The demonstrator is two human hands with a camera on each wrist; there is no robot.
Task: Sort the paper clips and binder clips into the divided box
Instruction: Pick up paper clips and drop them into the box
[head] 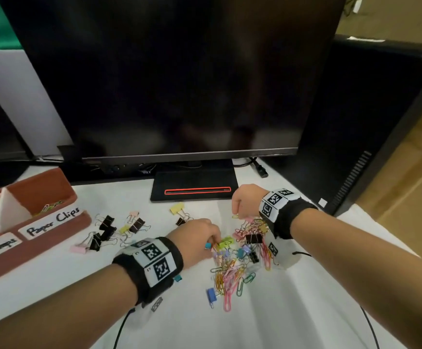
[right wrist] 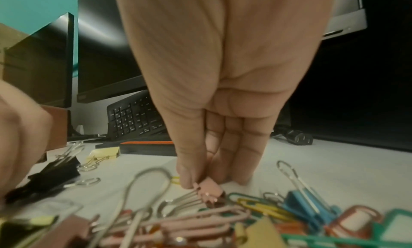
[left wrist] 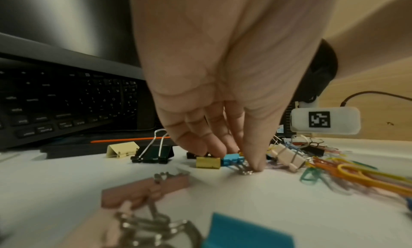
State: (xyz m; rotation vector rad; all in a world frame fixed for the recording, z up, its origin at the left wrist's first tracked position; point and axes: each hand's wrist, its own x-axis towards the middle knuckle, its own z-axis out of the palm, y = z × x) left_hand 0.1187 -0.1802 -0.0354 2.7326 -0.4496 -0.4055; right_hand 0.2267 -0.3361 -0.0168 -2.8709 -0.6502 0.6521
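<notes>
left hand (left wrist: 223, 110) pinches blue binder clip (left wrist: 231, 159) | right hand (right wrist: 223, 110) pinches pink binder clip (right wrist: 209, 190)

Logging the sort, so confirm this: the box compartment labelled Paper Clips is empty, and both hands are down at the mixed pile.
Not empty: the head view shows a few coloured paper clips already in the Paper Clips compartment. The left hand and right hand are indeed at the mixed pile.

Lit dimly and evenly from above, with soft shadows. Glare streaked across the monitor (right wrist: 104, 40). Bowed and stretched at wide-angle edges. Blurred badly in foreground clips (left wrist: 142, 190); smeared around the left hand (right wrist: 20, 139).
</notes>
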